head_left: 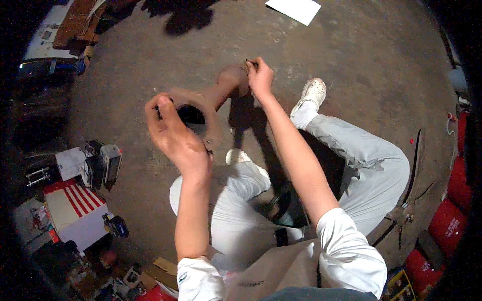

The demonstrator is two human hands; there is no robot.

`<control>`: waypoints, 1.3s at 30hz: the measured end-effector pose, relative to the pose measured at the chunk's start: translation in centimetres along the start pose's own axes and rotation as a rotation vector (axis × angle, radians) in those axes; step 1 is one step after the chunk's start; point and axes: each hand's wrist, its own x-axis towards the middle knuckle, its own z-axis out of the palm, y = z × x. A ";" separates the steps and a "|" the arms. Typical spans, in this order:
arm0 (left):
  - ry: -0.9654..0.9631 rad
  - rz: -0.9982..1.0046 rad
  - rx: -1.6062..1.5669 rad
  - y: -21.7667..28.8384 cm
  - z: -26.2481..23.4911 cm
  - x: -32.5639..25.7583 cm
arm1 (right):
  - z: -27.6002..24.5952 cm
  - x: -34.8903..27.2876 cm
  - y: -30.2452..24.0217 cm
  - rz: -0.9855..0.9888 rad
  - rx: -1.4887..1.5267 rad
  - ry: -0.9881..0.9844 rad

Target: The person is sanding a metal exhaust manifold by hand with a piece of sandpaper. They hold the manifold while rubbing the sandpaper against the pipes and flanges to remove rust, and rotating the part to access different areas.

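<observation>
A dull brown part (214, 120) is held up over the floor in front of me. Its near end is a wide ring around a dark round opening, and a neck runs from it to a smaller rounded far end. My left hand (175, 130) grips the ring end, fingers curled over its left side. At the far end, my right hand (260, 78) is closed in a pinch. Something small and dark shows at its fingertips, too small to name. The part's edges are smeared, so its exact kind is unclear.
A white sheet (296, 10) lies on the dark floor at the far side. On the left stand a striped box (75, 200) and assorted clutter. Red containers (447, 220) line the right edge. My legs in grey trousers (376, 155) are spread below my arms.
</observation>
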 end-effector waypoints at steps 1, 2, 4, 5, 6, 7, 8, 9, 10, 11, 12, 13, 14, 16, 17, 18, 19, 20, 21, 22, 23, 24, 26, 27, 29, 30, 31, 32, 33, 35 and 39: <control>0.021 -0.037 -0.047 0.2 0.0 -0.3 | 0.2 -0.2 0.0 -0.035 0.002 -0.013; 0.040 -0.073 -0.097 0.5 -0.1 -0.6 | 0.2 -0.7 0.1 -0.071 0.003 -0.023; 0.075 -0.221 -0.367 0.5 -0.3 -0.5 | 0.3 -2.5 -0.2 -0.140 0.002 -0.067; 0.077 -0.255 -0.463 0.0 -1.0 -0.1 | 0.4 -4.9 -0.7 -0.164 0.010 -0.111; 0.078 -0.287 -0.558 -0.5 -1.7 0.3 | 0.9 -6.7 -1.4 -0.187 0.019 -0.155; -0.020 -0.267 -0.605 -0.8 -1.6 0.6 | 1.3 -7.1 -1.2 -0.255 0.020 -0.121; -0.118 -0.244 -0.650 -1.1 -1.5 0.9 | 1.2 -6.6 -0.8 -0.289 0.047 -0.107; -0.217 -0.221 -0.693 -1.4 -1.2 1.1 | 1.3 -5.9 -0.4 -0.321 0.076 -0.093; -0.159 -0.255 -0.695 -1.9 -0.9 1.6 | 1.8 -5.3 -0.3 -0.348 0.114 -0.078; -0.094 -0.294 -0.688 -2.6 -1.0 1.8 | 1.8 -4.9 -0.8 -0.269 0.010 -0.128; -0.030 -0.333 -0.683 -3.4 -1.1 2.1 | 2.2 -4.4 -1.4 -0.230 -0.001 -0.126; -0.050 -0.319 -0.626 -4.3 -1.7 2.4 | 2.5 -3.5 -1.7 -0.193 -0.017 -0.123; -0.130 -0.271 -0.579 -5.3 -2.4 2.4 | 2.7 -2.9 -2.0 -0.166 -0.030 -0.117; -0.289 -0.175 -0.489 -6.5 -3.1 1.9 | 2.8 -3.6 -2.4 -0.135 0.006 -0.108; -0.389 -0.171 -0.558 -6.5 -3.2 1.4 | 2.5 -4.2 -2.3 -0.143 0.002 -0.110; -0.385 -0.174 -0.555 -6.5 -3.0 1.5 | 2.1 -4.5 -2.3 -0.150 -0.002 -0.110; -0.380 -0.191 -0.553 -6.8 -2.9 1.3 | 1.6 -5.1 -1.9 -0.156 0.014 -0.118; -0.376 -0.209 -0.550 -7.0 -2.7 1.1 | 1.2 -5.3 -1.7 -0.197 0.010 -0.132; -0.366 -0.232 -0.600 -7.4 -2.5 1.3 | 0.9 -5.3 -1.4 -0.236 0.005 -0.147; -0.355 -0.262 -0.645 -8.0 -2.6 1.9 | 0.6 -5.7 -0.9 -0.267 0.001 -0.166; -0.343 -0.281 -0.685 -8.4 -2.6 2.7 | 0.6 -6.5 -0.8 -0.284 0.030 -0.137; -0.329 -0.300 -0.722 -8.8 -2.8 3.2 | 0.6 -7.6 -0.6 -0.265 0.011 -0.147; -0.370 -0.206 -0.696 -8.4 -2.1 3.6 | 0.3 -8.6 0.2 -0.244 -0.031 -0.152; -0.357 -0.187 -0.673 -8.5 -1.9 3.6 | 0.6 -8.7 0.5 -0.250 0.037 -0.122; -0.337 -0.170 -0.645 -8.0 -1.1 3.6 | 1.0 -6.9 1.4 -0.211 0.085 -0.039; -0.323 -0.173 -0.637 -7.7 -0.5 3.5 | 1.1 -5.9 1.8 -0.193 0.109 0.001; -0.303 -0.167 -0.624 -7.2 -0.3 3.6 | 1.3 -5.0 1.6 -0.138 0.104 0.005; -0.301 -0.188 -0.640 -7.2 -0.3 3.7 | 1.4 -4.2 1.5 -0.085 0.099 0.009; -0.300 -0.209 -0.658 -7.4 -0.4 3.7 | 1.5 -3.7 1.3 -0.032 0.093 0.013; -0.286 -0.232 -0.671 -7.8 -0.7 3.7 | 2.0 -6.4 1.2 -0.074 0.143 -0.019; -0.169 -0.268 -0.617 -5.2 0.7 2.1 | 2.0 -10.5 1.7 -0.174 0.206 0.015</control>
